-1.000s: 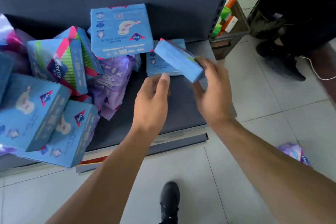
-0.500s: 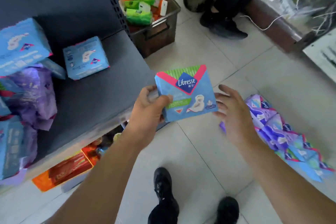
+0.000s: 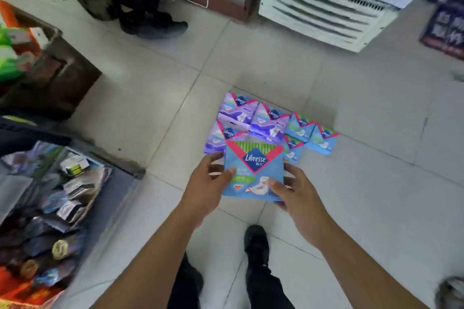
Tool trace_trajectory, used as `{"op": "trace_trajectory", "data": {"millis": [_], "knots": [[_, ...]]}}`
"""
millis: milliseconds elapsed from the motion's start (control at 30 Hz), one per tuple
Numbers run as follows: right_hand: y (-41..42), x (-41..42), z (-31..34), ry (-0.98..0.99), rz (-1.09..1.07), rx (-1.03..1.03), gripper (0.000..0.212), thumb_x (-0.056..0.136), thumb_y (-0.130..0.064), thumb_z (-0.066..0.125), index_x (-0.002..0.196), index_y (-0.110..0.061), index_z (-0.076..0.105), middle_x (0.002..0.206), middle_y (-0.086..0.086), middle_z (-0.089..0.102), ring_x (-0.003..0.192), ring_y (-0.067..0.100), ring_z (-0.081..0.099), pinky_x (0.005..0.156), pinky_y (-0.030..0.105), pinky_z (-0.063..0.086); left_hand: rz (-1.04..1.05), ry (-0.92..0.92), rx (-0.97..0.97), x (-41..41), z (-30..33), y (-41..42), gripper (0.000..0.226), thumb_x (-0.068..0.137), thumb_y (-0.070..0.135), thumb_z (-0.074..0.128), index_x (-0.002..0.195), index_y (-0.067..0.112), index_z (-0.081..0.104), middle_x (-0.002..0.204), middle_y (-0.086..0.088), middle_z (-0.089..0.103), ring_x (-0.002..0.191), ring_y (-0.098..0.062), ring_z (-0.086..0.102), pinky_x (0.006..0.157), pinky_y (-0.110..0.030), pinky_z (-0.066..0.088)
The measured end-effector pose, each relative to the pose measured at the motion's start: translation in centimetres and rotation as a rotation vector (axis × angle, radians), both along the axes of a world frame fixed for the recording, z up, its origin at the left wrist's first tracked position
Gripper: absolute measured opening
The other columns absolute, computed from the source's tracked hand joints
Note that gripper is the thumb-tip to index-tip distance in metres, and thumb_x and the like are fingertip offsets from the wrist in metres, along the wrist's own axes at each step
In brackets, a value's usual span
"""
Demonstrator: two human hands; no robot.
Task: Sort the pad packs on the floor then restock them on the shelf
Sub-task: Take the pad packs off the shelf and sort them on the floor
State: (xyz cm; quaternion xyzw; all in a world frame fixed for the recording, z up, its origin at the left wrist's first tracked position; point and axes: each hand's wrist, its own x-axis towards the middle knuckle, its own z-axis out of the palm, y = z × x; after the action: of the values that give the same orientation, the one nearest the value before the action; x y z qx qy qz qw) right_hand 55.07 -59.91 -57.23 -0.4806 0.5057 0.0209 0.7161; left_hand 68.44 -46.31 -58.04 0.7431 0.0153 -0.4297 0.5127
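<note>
**Blue pack held over the sorted rows**

The tiled floor (image 3: 364, 183) fills most of the view, with a white vented cabinet (image 3: 326, 12) at the far side and a blurred shelf (image 3: 50, 208) of goods at the left. On the floor lie purple pad packs (image 3: 251, 118) touching a row of blue pad packs (image 3: 311, 135). Above their near edge, a blue Libresse pack (image 3: 253, 170) is upright between both hands: the left hand (image 3: 206, 188) pinches its left edge, the right hand (image 3: 298, 198) its lower right corner.
</note>
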Motion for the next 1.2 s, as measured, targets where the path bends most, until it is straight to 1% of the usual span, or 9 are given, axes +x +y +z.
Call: {"op": "trace_trajectory", "data": {"millis": [67, 133, 233, 500, 667, 800, 867, 1000, 1200], "knots": [[-2.5, -2.8, -0.7, 0.039, -0.073, -0.002, 0.034, 0.089, -0.010, 0.066, 0.119, -0.020, 0.052, 0.101, 0.003, 0.070, 0.076, 0.009, 0.070, 0.066, 0.025, 0.054, -0.085, -0.023, 0.018, -1.9, -0.9, -3.3, 0.034, 0.089, 0.022, 0.069, 0.121, 0.023, 0.056, 0.102, -0.003, 0.067, 0.087, -0.018, 0.069, 0.067, -0.028, 0.055], [-4.5, -4.8, -1.7, 0.069, -0.137, 0.009, 0.029, 0.090, -0.011, 0.065, 0.116, -0.020, 0.053, 0.105, 0.003, 0.070, 0.077, 0.008, 0.070, 0.067, 0.023, 0.052, -0.162, -0.037, 0.040, -3.2, -1.7, -6.3, 0.032, 0.090, 0.023, 0.068, 0.120, 0.025, 0.056, 0.101, 0.000, 0.067, 0.085, -0.014, 0.068, 0.066, -0.024, 0.054], [-6.8, -6.4, -3.6, 0.106, -0.219, 0.037, 0.027, 0.091, -0.013, 0.065, 0.115, -0.021, 0.055, 0.107, 0.000, 0.070, 0.089, 0.012, 0.069, 0.075, 0.027, 0.052, -0.233, -0.044, 0.067, -4.2, -3.5, -9.7, 0.032, 0.091, 0.024, 0.066, 0.121, 0.026, 0.054, 0.101, 0.002, 0.065, 0.081, -0.006, 0.066, 0.060, -0.013, 0.051], [-11.3, -5.9, -11.1, 0.251, -0.307, -0.001, 0.031, 0.088, -0.023, 0.070, 0.115, -0.023, 0.056, 0.106, -0.004, 0.072, 0.095, 0.015, 0.068, 0.078, 0.033, 0.049, -0.407, 0.005, 0.111, -2.2, -11.6, -16.9, 0.029, 0.093, 0.029, 0.063, 0.120, 0.026, 0.052, 0.100, 0.005, 0.064, 0.080, 0.000, 0.065, 0.061, -0.014, 0.052], [-15.0, -5.3, -18.0, 0.291, -0.328, 0.006, 0.030, 0.090, -0.019, 0.069, 0.117, -0.021, 0.056, 0.104, -0.002, 0.073, 0.091, 0.015, 0.068, 0.072, 0.028, 0.049, -0.542, -0.036, 0.152, -1.2, -18.7, -20.3, 0.028, 0.094, 0.023, 0.061, 0.120, 0.024, 0.054, 0.105, 0.004, 0.067, 0.093, -0.008, 0.066, 0.081, -0.032, 0.057], [-17.4, -5.6, -24.2, 0.335, -0.326, -0.003, 0.030, 0.089, -0.017, 0.069, 0.116, -0.018, 0.055, 0.105, 0.003, 0.073, 0.088, 0.014, 0.071, 0.064, 0.021, 0.049, -0.657, -0.040, 0.251, -0.7, -23.5, -22.4, 0.029, 0.095, 0.019, 0.056, 0.123, 0.022, 0.051, 0.107, 0.004, 0.061, 0.094, -0.011, 0.062, 0.076, -0.025, 0.051], [-18.6, -6.1, -28.0, 0.383, -0.315, -0.036, 0.029, 0.089, -0.017, 0.070, 0.114, -0.017, 0.055, 0.106, 0.005, 0.073, 0.089, 0.017, 0.071, 0.063, 0.022, 0.048, -0.683, -0.085, 0.331, -0.3, -25.9, -23.3, 0.032, 0.095, 0.021, 0.055, 0.127, 0.021, 0.051, 0.108, 0.004, 0.059, 0.094, -0.012, 0.060, 0.079, -0.024, 0.046], [-20.3, -6.3, -36.3, 0.454, -0.286, -0.056, 0.031, 0.088, -0.020, 0.072, 0.113, -0.019, 0.054, 0.113, 0.007, 0.071, 0.096, 0.021, 0.070, 0.083, 0.040, 0.056, -0.756, -0.150, 0.421, -0.1, -31.3, -24.7, 0.033, 0.095, 0.023, 0.054, 0.128, 0.020, 0.052, 0.111, 0.003, 0.061, 0.099, -0.014, 0.060, 0.089, -0.027, 0.045], [-21.9, -5.1, -45.2, 0.450, -0.276, -0.118, 0.026, 0.087, -0.021, 0.070, 0.109, -0.022, 0.056, 0.109, 0.001, 0.070, 0.094, 0.017, 0.069, 0.090, 0.041, 0.055, -0.808, -0.163, 0.496, -1.4, -38.0, -25.8, 0.031, 0.094, 0.022, 0.053, 0.125, 0.019, 0.055, 0.113, 0.001, 0.063, 0.093, -0.012, 0.057, 0.083, -0.020, 0.038]]}}
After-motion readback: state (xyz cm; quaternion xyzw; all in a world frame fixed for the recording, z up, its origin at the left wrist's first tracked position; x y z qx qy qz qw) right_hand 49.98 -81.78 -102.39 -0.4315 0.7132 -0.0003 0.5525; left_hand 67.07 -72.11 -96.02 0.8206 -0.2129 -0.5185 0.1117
